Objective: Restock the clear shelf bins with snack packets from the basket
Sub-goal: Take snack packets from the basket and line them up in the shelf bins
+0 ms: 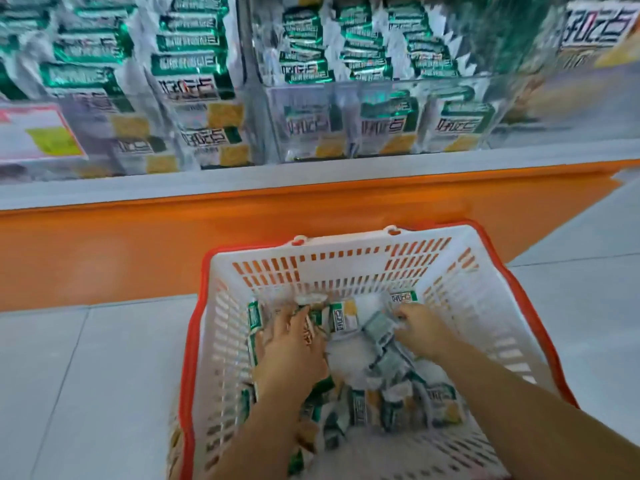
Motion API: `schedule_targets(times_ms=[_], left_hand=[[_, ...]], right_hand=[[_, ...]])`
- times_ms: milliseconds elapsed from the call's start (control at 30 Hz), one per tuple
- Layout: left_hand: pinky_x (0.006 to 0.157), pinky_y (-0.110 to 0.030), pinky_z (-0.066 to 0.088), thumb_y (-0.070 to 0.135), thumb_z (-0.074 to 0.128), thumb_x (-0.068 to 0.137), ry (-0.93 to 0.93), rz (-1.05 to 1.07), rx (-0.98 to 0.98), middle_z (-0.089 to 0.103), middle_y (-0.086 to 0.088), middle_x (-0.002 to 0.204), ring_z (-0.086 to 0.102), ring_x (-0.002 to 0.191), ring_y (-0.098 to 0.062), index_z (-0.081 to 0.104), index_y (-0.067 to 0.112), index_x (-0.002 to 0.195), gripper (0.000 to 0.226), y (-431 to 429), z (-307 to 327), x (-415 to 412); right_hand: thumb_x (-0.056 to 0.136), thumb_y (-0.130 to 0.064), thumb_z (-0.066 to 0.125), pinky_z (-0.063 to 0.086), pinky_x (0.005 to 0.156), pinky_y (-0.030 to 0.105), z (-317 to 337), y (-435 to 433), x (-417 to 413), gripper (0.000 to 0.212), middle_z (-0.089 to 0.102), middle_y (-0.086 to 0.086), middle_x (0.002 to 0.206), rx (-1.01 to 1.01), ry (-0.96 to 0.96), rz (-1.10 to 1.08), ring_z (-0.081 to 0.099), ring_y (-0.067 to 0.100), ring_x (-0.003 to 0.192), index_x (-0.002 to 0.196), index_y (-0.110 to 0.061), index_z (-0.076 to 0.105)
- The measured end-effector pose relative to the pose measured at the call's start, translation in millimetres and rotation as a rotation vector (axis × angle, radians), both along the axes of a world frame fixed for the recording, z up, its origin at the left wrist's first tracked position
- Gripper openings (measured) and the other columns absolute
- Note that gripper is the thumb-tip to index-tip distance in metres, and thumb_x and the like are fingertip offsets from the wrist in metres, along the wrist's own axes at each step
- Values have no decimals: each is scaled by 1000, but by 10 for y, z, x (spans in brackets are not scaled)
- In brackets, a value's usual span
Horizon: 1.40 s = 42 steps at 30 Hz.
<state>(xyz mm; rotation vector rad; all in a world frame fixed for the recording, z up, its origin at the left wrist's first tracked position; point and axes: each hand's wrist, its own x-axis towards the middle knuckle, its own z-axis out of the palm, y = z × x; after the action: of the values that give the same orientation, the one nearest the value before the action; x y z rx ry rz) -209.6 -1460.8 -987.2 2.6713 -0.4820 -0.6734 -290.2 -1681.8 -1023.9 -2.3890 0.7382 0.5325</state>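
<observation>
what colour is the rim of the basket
Orange-red rim on the white slotted basket, clearest in the head view.

One basket (343, 268); two hands, left hand (292, 344) and right hand (420, 329); three clear bins (374, 123); packets (343, 318) beyond counting.

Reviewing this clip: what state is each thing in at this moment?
Basket: on the floor, red handles folded down, partly filled.
Snack packets: jumbled loose across the basket bottom.
Left grip: down in the basket, fingers curled round some packets.
Right grip: down in the basket, pinching one packet.
Clear shelf bins: on the shelf, already holding rows of packets.
</observation>
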Motion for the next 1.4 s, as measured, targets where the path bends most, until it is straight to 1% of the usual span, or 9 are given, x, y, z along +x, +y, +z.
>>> schedule_targets(times_ms=[167, 300, 467, 600, 800, 900, 967, 1233, 1400], left_hand=[[116, -51, 6, 52, 32, 97, 123, -72, 149, -8, 3, 160, -5, 147, -25, 8, 35, 151, 61, -5, -295, -88], [117, -52, 2, 52, 32, 97, 91, -55, 185, -9, 3, 160, -8, 147, -25, 7, 35, 151, 62, -31, -387, -121], [117, -51, 0, 53, 35, 96, 109, -63, 186, -9, 4, 160, -9, 147, -24, 7, 36, 151, 64, -19, -386, -101], [117, -53, 7, 50, 40, 95, 181, -88, 178, -7, 4, 160, -4, 147, -26, 10, 34, 150, 65, -19, -294, -31], [108, -45, 36, 31, 50, 94, 265, -153, 128, 30, -6, 151, 39, 132, -28, 32, 25, 145, 55, -35, 205, 147], [92, -29, 46, 26, 48, 98, 273, -210, 30, 37, -6, 148, 52, 115, -21, 31, 19, 147, 52, -75, 703, 284], [82, -26, 46, 20, 49, 96, 270, -221, -51, 39, -6, 147, 53, 103, -17, 32, 19, 146, 53, -91, 1101, 391], [91, -33, 48, 35, 69, 84, 308, -355, -333, 52, 8, 126, 55, 113, -16, 38, 30, 141, 64, 36, 2691, 396], [88, -40, 53, 32, 70, 84, 144, -319, -567, 60, 9, 94, 64, 90, -21, 63, 37, 111, 29, 76, 2960, 357]], right_hand=[[87, -28, 59, 46, 96, 44, -479, 147, 141, 52, 36, 12, 143, 39, 169, 161, 46, 32, 121, 135, -22, 41], [92, -43, 52, 30, 109, 46, -556, 261, 202, 72, -1, 11, 158, -202, 312, 242, 11, 35, 143, 150, -28, 13], [93, -18, 48, 41, 100, 40, -646, 269, 205, 48, 39, 14, 137, -281, 186, 231, 34, 32, 128, 138, -19, 32], [89, -19, 60, 45, 62, 28, -249, 170, 340, 54, 50, 7, 94, 279, 132, -225, 53, 18, 80, 135, -11, 33], [87, 4, 51, 56, 70, 31, 682, 47, 504, 31, 48, 19, 123, 814, 49, -448, 47, 37, 123, 116, -2, 43], [91, 2, 47, 55, 68, 27, 1206, 93, 497, 20, 54, 17, 121, 960, 53, -330, 61, 31, 104, 106, -9, 52], [95, -4, 44, 50, 66, 25, 1569, 174, 474, 22, 59, 8, 109, 934, 50, -229, 58, 19, 78, 113, -14, 54], [91, -9, 55, 36, 59, 28, 2824, 445, 357, 10, 49, 6, 72, 664, -241, 82, 47, 14, 63, 85, -12, 47], [78, -53, 66, 47, 76, 43, 3317, 535, 345, 36, 65, 2, 91, 460, -458, 151, 60, 20, 83, 95, -23, 57]])
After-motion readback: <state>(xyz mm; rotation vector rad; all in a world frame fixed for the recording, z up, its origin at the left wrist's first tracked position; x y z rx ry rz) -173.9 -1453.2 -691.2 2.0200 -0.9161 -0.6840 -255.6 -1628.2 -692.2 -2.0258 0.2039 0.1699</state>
